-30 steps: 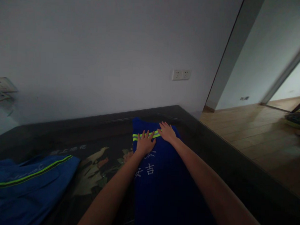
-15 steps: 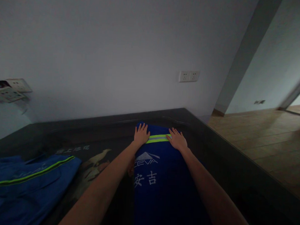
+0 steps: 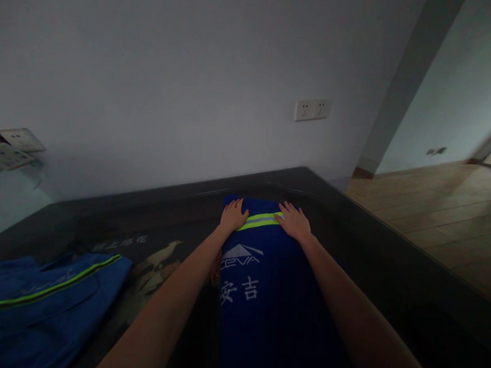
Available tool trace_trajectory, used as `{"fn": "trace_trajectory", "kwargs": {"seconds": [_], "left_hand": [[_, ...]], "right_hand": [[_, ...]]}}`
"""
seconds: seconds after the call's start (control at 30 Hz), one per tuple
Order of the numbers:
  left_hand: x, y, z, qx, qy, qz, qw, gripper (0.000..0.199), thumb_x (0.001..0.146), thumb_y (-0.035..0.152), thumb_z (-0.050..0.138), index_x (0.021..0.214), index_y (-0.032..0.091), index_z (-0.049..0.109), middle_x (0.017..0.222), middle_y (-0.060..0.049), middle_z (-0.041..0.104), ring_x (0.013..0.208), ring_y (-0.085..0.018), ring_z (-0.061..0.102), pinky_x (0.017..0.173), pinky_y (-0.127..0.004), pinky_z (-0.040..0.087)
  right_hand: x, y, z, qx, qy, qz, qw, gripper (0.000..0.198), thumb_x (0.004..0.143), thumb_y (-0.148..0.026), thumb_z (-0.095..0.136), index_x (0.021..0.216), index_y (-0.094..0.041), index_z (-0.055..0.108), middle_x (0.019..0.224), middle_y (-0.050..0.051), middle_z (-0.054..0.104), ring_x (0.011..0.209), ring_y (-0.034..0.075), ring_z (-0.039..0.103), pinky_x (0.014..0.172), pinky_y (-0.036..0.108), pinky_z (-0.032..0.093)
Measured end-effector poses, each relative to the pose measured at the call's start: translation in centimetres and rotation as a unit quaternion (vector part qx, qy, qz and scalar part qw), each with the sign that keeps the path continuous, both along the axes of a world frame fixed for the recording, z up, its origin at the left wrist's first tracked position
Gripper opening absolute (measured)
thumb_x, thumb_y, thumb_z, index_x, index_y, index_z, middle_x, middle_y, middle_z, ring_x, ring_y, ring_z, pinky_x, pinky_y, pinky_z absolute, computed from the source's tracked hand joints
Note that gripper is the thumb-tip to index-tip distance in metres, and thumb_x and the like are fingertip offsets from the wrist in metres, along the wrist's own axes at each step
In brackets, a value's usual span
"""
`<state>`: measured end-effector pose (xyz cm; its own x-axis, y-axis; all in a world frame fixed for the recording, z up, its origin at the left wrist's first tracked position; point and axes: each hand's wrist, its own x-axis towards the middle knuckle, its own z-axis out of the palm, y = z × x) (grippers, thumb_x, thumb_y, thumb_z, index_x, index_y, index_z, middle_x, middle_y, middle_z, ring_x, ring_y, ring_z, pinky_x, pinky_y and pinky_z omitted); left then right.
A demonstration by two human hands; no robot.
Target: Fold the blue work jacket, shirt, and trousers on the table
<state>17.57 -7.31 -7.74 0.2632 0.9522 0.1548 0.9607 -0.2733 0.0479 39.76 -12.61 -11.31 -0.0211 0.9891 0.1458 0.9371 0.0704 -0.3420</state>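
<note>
Head view, both hands (image 3: pixel 233 216) (image 3: pixel 296 222) on blue garment (image 3: pixel 282 283)

Room lies right of the middle garment (image 3: pixel 273 293); the wall (image 3: pixel 172 94) blocks behind the table (image 3: pixel 373 249).

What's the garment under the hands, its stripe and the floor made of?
Garment: matte, probably woven fabric; it lies flat, without sheen.
Stripe: likely reflective tape; pale band between fluorescent edges.
Floor: wood or wood-look planks, faint sheen; visible seams.

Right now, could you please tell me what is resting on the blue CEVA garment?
On the blue garment rest the left hand and right hand, flanking the visible stripe. Fabric beneath them is covered.
</note>
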Motion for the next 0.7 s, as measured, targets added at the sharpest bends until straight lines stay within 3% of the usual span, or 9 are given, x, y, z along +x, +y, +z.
{"fn": "trace_trajectory", "kwargs": {"seconds": [0.17,0.27,0.33,0.4,0.57,0.7], "left_hand": [[-0.4,0.0,0.4,0.073,-0.062,0.019,0.995,0.052,0.090,0.039,0.040,0.137,0.019,0.042,0.142,-0.010,0.045,0.131,-0.024,0.039,0.112,-0.040,0.026],[-1.8,1.2,1.3,0.113,-0.150,0.107,0.976,0.046,0.088,0.034,0.042,0.134,0.024,0.045,0.140,-0.010,0.045,0.131,-0.026,0.038,0.111,-0.043,0.026],[-3.1,2.7,1.9,0.073,-0.215,0.175,0.958,0.044,0.088,0.033,0.042,0.131,0.022,0.048,0.138,-0.014,0.046,0.130,-0.031,0.039,0.106,-0.048,0.030],[-4.2,4.3,2.4,0.021,-0.256,0.200,0.945,0.038,0.090,0.033,0.040,0.121,0.020,0.056,0.131,-0.016,0.053,0.124,-0.033,0.045,0.099,-0.050,0.036],[-4.9,7.7,3.2,-0.049,-0.318,0.152,0.934,0.023,0.086,0.029,0.049,0.081,0.015,0.067,0.093,-0.012,0.070,0.098,-0.026,0.063,0.082,-0.034,0.046],[-4.3,8.5,4.0,-0.099,-0.396,0.118,0.905,0.019,0.080,0.028,0.059,0.067,0.014,0.062,0.061,-0.006,0.064,0.072,-0.022,0.064,0.063,-0.029,0.047]], "right_hand": [[0.1,0.0,0.1,0.010,0.006,-0.004,1.000,0.061,0.095,-0.050,0.026,0.144,-0.015,0.034,0.152,0.012,0.029,0.140,0.025,0.025,0.112,0.047,0.019],[0.1,0.2,-0.1,0.013,0.008,-0.007,1.000,0.061,0.095,-0.051,0.026,0.144,-0.016,0.036,0.152,0.012,0.031,0.140,0.025,0.026,0.112,0.047,0.019],[0.1,0.3,-0.2,0.015,0.010,-0.007,1.000,0.061,0.094,-0.051,0.027,0.144,-0.016,0.036,0.151,0.012,0.032,0.140,0.025,0.026,0.112,0.047,0.019],[0.1,0.4,-0.3,0.021,0.011,-0.008,1.000,0.060,0.094,-0.051,0.027,0.143,-0.017,0.037,0.151,0.012,0.033,0.139,0.025,0.027,0.112,0.047,0.019],[0.0,0.4,-0.3,0.026,0.010,-0.014,1.000,0.059,0.094,-0.050,0.030,0.142,-0.017,0.040,0.149,0.011,0.035,0.138,0.025,0.030,0.111,0.047,0.021],[0.0,0.3,-0.1,0.027,0.012,-0.015,0.999,0.059,0.094,-0.050,0.031,0.141,-0.017,0.040,0.149,0.011,0.036,0.137,0.025,0.032,0.111,0.047,0.021]]}}
